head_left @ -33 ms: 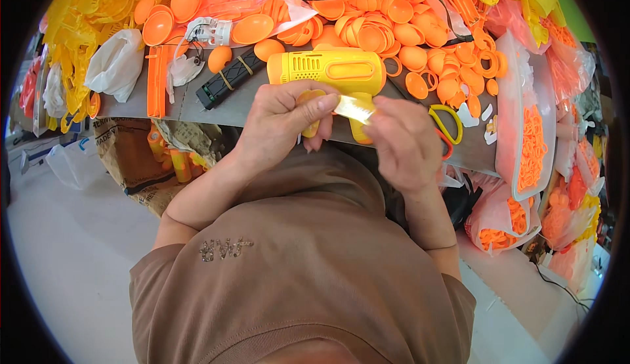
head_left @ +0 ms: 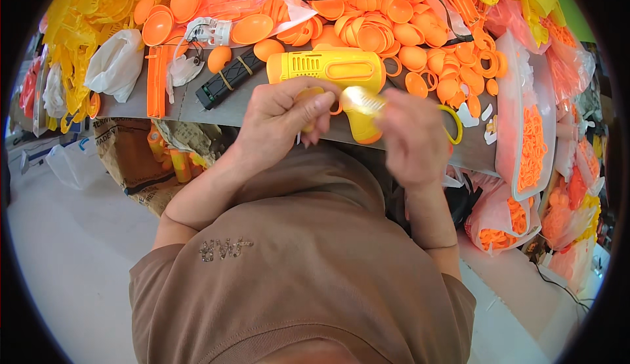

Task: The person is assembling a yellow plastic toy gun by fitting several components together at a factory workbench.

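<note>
A yellow gun-shaped plastic tool [head_left: 328, 67] lies along the front of the grey table [head_left: 190, 105], with its grip pointing toward me and ending in an orange base. My left hand [head_left: 279, 121] pinches a small round yellow and orange part [head_left: 314, 95] just under the tool's body. My right hand [head_left: 413, 137] is blurred and is closed around the tool's grip [head_left: 363, 111] from the right. A yellow ring [head_left: 453, 124] shows behind my right hand.
Heaps of orange caps [head_left: 387, 32] and rings cover the table's back. Yellow parts [head_left: 92, 16] pile at the left. A black bar [head_left: 226, 78], an orange strip [head_left: 155, 82] and a white bag [head_left: 115, 62] lie near the front edge. Bags of orange rings [head_left: 531, 141] stand at the right, and a cardboard box [head_left: 131, 160] is below.
My right hand has shifted slightly and is now blurred with motion. My left hand and the yellow tool stay where they were.
</note>
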The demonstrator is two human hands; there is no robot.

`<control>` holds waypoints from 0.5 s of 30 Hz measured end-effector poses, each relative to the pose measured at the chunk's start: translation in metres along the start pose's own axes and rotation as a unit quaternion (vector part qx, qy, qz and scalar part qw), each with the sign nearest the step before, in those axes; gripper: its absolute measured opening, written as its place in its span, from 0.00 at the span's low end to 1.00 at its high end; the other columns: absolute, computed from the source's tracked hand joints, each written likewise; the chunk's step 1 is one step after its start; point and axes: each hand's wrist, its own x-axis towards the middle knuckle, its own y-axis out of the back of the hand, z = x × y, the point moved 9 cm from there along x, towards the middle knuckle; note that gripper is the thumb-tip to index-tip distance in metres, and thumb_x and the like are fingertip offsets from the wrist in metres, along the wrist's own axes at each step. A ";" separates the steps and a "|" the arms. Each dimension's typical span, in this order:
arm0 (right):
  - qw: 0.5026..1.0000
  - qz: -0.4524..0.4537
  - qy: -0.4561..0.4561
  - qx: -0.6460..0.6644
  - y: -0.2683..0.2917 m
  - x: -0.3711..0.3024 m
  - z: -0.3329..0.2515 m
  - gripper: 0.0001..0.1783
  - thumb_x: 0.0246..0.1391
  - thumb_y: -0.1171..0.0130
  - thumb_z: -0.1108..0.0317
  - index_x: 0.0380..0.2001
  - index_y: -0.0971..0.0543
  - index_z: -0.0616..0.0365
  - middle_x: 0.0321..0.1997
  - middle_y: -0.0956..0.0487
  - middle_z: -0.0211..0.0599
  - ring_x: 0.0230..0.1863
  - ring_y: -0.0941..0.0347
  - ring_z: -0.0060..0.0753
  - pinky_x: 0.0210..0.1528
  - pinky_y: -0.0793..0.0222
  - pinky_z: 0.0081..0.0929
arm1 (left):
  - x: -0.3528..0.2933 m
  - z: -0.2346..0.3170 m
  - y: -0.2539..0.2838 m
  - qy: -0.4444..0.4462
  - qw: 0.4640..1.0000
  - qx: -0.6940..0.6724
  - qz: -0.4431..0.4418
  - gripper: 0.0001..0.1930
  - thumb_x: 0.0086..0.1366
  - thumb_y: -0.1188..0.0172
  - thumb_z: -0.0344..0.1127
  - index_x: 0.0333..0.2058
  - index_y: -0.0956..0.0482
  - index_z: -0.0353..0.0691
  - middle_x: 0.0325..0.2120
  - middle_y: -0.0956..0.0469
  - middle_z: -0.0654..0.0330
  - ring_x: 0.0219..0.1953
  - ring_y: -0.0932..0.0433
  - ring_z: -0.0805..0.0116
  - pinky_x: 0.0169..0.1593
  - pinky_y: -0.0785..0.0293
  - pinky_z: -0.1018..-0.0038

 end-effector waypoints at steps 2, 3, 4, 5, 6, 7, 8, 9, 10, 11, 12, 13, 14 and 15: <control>0.993 0.024 -0.119 -0.002 0.009 -0.005 0.044 0.16 0.45 0.39 0.80 0.40 0.26 0.62 0.37 0.22 0.39 0.37 0.25 0.31 0.38 0.29 0.25 | 0.001 0.031 0.008 -0.170 0.967 0.185 0.035 0.07 0.63 0.46 0.31 0.35 0.23 0.35 0.20 0.25 0.59 0.19 0.28 0.72 0.22 0.34 0.79; 0.976 0.023 -0.216 0.009 0.010 -0.014 0.071 0.16 0.45 0.39 0.81 0.41 0.26 0.62 0.38 0.22 0.37 0.38 0.25 0.28 0.40 0.30 0.24 | -0.010 0.056 0.001 -0.329 0.872 0.357 0.067 0.05 0.62 0.46 0.28 0.36 0.23 0.36 0.21 0.26 0.58 0.20 0.28 0.68 0.23 0.34 0.77; 0.976 0.023 -0.217 0.007 0.011 -0.017 0.081 0.16 0.45 0.39 0.81 0.41 0.26 0.62 0.38 0.22 0.37 0.38 0.25 0.28 0.40 0.30 0.24 | -0.011 0.062 -0.002 -0.341 0.833 0.433 0.055 0.06 0.57 0.43 0.25 0.35 0.24 0.35 0.21 0.29 0.56 0.23 0.29 0.61 0.25 0.35 0.72; 0.975 0.013 -0.216 0.043 0.007 -0.018 0.089 0.16 0.46 0.40 0.81 0.41 0.26 0.62 0.38 0.22 0.35 0.39 0.26 0.26 0.41 0.30 0.23 | -0.010 0.063 0.001 -0.341 0.833 0.433 0.055 0.06 0.57 0.43 0.25 0.35 0.24 0.35 0.21 0.29 0.56 0.23 0.29 0.61 0.25 0.35 0.72; 0.974 0.003 -0.215 0.078 0.003 -0.019 0.095 0.17 0.46 0.41 0.82 0.42 0.26 0.63 0.38 0.22 0.34 0.39 0.27 0.24 0.43 0.31 0.22 | -0.012 0.064 -0.002 -0.367 0.806 0.462 0.048 0.07 0.55 0.41 0.25 0.34 0.24 0.36 0.21 0.30 0.57 0.24 0.30 0.60 0.27 0.35 0.71; 0.974 0.003 -0.215 0.078 0.000 -0.019 0.098 0.17 0.46 0.41 0.82 0.42 0.26 0.63 0.38 0.22 0.34 0.39 0.27 0.24 0.43 0.31 0.22 | -0.014 0.064 -0.006 -0.391 0.778 0.490 0.041 0.08 0.53 0.39 0.26 0.33 0.25 0.36 0.22 0.31 0.58 0.26 0.30 0.59 0.29 0.34 0.70; 0.973 -0.014 -0.208 0.100 -0.008 -0.020 0.098 0.17 0.46 0.41 0.82 0.42 0.26 0.63 0.39 0.22 0.34 0.40 0.27 0.25 0.44 0.31 0.22 | -0.016 0.063 -0.005 -0.390 0.778 0.491 0.042 0.08 0.53 0.39 0.26 0.33 0.25 0.36 0.22 0.31 0.58 0.26 0.30 0.59 0.29 0.34 0.70; 0.971 -0.031 -0.202 0.121 -0.014 -0.020 0.097 0.18 0.45 0.41 0.83 0.42 0.26 0.62 0.39 0.22 0.35 0.40 0.27 0.25 0.44 0.32 0.22 | -0.016 0.059 -0.006 -0.381 0.775 0.503 0.029 0.09 0.51 0.38 0.27 0.33 0.25 0.36 0.24 0.31 0.58 0.28 0.31 0.59 0.32 0.35 0.67; 0.971 -0.031 -0.202 0.123 -0.016 -0.018 0.097 0.18 0.45 0.41 0.83 0.42 0.26 0.62 0.39 0.22 0.35 0.40 0.27 0.25 0.44 0.32 0.22 | -0.016 0.055 -0.008 -0.373 0.772 0.515 0.015 0.11 0.49 0.37 0.28 0.32 0.25 0.37 0.26 0.31 0.57 0.30 0.31 0.58 0.35 0.35 0.65; 0.973 -0.040 -0.188 0.125 -0.019 -0.014 0.093 0.19 0.45 0.40 0.82 0.43 0.27 0.62 0.40 0.22 0.36 0.40 0.27 0.26 0.45 0.32 0.22 | -0.016 0.054 -0.007 -0.371 0.772 0.515 0.016 0.11 0.49 0.37 0.28 0.32 0.25 0.37 0.26 0.31 0.57 0.30 0.31 0.58 0.35 0.35 0.65; 0.975 -0.050 -0.174 0.127 -0.022 -0.009 0.089 0.19 0.44 0.39 0.82 0.43 0.27 0.62 0.40 0.22 0.36 0.41 0.26 0.27 0.45 0.31 0.22 | -0.017 0.053 -0.008 -0.384 0.764 0.518 0.012 0.11 0.48 0.37 0.29 0.32 0.25 0.37 0.29 0.30 0.56 0.34 0.31 0.57 0.39 0.35 0.62; 0.975 -0.050 -0.174 0.128 -0.024 -0.006 0.087 0.19 0.44 0.39 0.82 0.43 0.27 0.62 0.40 0.22 0.36 0.41 0.26 0.27 0.45 0.31 0.22 | -0.018 0.052 -0.009 -0.396 0.756 0.522 0.007 0.11 0.48 0.37 0.29 0.32 0.25 0.37 0.32 0.29 0.55 0.38 0.30 0.56 0.42 0.35 0.60; 0.978 -0.067 -0.161 0.115 -0.029 -0.003 0.083 0.20 0.44 0.38 0.81 0.44 0.27 0.62 0.40 0.22 0.37 0.41 0.26 0.28 0.45 0.31 0.23 | -0.013 0.049 -0.007 -0.396 0.756 0.522 0.008 0.11 0.48 0.37 0.29 0.32 0.25 0.37 0.32 0.29 0.55 0.38 0.30 0.56 0.42 0.35 0.60; 0.980 -0.083 -0.149 0.101 -0.034 0.000 0.079 0.21 0.43 0.37 0.81 0.44 0.27 0.62 0.40 0.22 0.37 0.42 0.26 0.28 0.45 0.31 0.23 | -0.009 0.046 -0.011 -0.413 0.749 0.517 -0.019 0.10 0.49 0.38 0.30 0.32 0.25 0.37 0.37 0.28 0.55 0.42 0.30 0.55 0.46 0.36 0.59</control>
